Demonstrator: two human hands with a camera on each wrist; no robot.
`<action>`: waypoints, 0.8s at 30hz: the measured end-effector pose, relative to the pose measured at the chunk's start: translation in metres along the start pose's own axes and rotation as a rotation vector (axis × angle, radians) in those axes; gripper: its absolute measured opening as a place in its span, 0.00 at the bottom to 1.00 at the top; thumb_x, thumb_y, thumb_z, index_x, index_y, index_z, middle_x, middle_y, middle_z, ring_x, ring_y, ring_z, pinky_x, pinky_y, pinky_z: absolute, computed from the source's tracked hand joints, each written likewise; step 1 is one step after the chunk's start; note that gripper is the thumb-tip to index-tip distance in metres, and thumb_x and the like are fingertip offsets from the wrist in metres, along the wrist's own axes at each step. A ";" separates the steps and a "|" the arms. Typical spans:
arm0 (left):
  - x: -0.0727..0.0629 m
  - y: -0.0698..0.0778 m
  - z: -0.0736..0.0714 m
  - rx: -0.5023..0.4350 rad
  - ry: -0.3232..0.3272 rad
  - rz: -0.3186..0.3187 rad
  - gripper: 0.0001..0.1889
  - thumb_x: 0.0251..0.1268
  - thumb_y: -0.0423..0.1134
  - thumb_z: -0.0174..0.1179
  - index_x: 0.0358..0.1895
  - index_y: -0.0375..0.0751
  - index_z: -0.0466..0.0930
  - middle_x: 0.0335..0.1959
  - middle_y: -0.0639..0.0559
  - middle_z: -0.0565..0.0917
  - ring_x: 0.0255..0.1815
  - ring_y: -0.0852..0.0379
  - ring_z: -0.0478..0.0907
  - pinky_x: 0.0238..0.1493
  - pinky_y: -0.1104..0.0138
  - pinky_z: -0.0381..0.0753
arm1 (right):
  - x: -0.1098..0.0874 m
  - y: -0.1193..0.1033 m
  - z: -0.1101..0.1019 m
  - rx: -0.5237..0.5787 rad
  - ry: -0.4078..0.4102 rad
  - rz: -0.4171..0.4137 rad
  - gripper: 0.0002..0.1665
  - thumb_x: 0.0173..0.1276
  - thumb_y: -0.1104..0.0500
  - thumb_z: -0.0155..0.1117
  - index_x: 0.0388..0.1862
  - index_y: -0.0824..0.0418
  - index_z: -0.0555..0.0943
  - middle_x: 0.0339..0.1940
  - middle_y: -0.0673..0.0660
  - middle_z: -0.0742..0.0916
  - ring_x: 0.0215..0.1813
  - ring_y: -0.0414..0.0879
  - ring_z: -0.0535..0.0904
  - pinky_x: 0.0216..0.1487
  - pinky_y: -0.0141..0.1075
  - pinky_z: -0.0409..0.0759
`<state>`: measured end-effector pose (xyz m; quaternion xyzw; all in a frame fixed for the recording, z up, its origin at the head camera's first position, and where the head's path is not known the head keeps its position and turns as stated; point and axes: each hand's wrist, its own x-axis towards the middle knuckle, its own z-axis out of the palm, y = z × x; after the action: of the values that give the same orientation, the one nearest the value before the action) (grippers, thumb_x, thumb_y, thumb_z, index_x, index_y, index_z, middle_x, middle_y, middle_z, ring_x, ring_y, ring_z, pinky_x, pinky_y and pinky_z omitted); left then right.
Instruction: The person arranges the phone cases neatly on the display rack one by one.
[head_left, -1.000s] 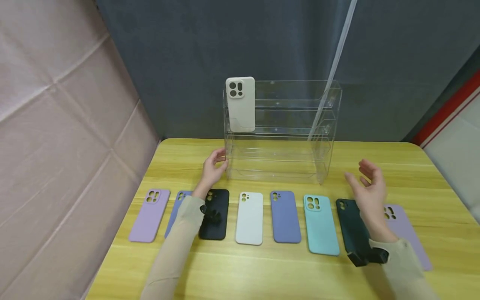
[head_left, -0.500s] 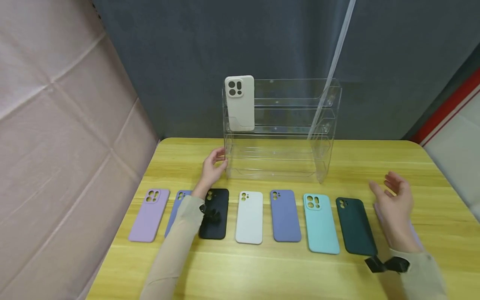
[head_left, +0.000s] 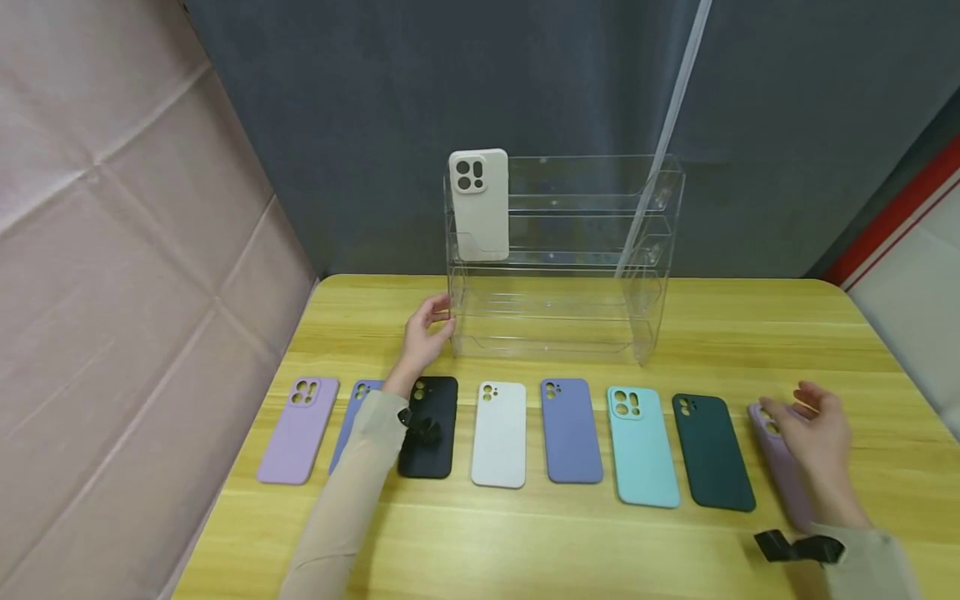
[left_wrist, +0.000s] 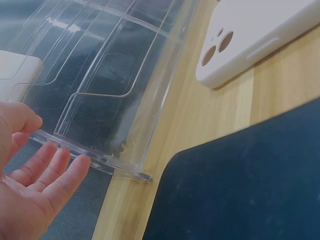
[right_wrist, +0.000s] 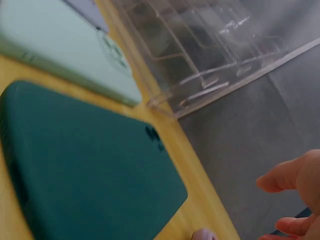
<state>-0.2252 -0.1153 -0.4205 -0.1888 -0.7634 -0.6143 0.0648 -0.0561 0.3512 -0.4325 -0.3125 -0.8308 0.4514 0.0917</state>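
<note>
My left hand (head_left: 424,337) is at the left side of a clear acrylic display rack (head_left: 551,321), its fingertips touching the side panel's edge. In the left wrist view those fingers (left_wrist: 65,177) look fairly straight. My right hand (head_left: 816,429) hovers over a light purple phone case (head_left: 787,471) at the far right, hiding part of it. The right wrist view shows its thumb (right_wrist: 282,175) apart from the fingers, with nothing visible between them. A white phone case (head_left: 482,208) stands upright at the rack's upper left.
Across the wooden table (head_left: 570,550) lies a row of phone cases: purple (head_left: 298,433), blue partly under my left arm (head_left: 351,425), black (head_left: 431,442), white (head_left: 498,437), violet-blue (head_left: 572,433), turquoise (head_left: 642,450) and dark green (head_left: 712,454). A grey curtain (head_left: 360,125) hangs behind.
My right hand has moved right and toward me, from above the dark green case to the far-right purple case. My left hand has stayed at the rack.
</note>
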 end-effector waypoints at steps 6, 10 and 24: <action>0.000 0.000 -0.001 -0.008 0.000 -0.007 0.22 0.63 0.20 0.52 0.60 0.19 0.65 0.54 0.24 0.71 0.52 0.30 0.71 0.60 0.42 0.65 | 0.002 0.010 -0.002 -0.103 -0.069 -0.035 0.45 0.68 0.51 0.56 0.71 0.76 0.49 0.69 0.77 0.59 0.66 0.71 0.57 0.62 0.59 0.62; 0.000 -0.002 -0.002 -0.008 -0.004 -0.004 0.22 0.63 0.20 0.52 0.60 0.20 0.65 0.55 0.24 0.70 0.52 0.31 0.71 0.59 0.42 0.66 | 0.004 0.015 -0.002 -0.149 -0.083 -0.057 0.45 0.68 0.52 0.55 0.70 0.79 0.49 0.67 0.80 0.59 0.64 0.74 0.57 0.60 0.63 0.61; 0.000 -0.005 -0.001 -0.026 -0.006 0.011 0.22 0.63 0.20 0.52 0.60 0.18 0.64 0.55 0.21 0.69 0.51 0.28 0.70 0.60 0.40 0.64 | 0.007 0.025 -0.003 -0.279 -0.026 -0.080 0.45 0.62 0.61 0.62 0.68 0.81 0.51 0.63 0.83 0.62 0.60 0.77 0.61 0.58 0.63 0.64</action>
<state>-0.2274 -0.1169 -0.4253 -0.1958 -0.7546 -0.6231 0.0633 -0.0494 0.3670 -0.4519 -0.2831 -0.8984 0.3314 0.0547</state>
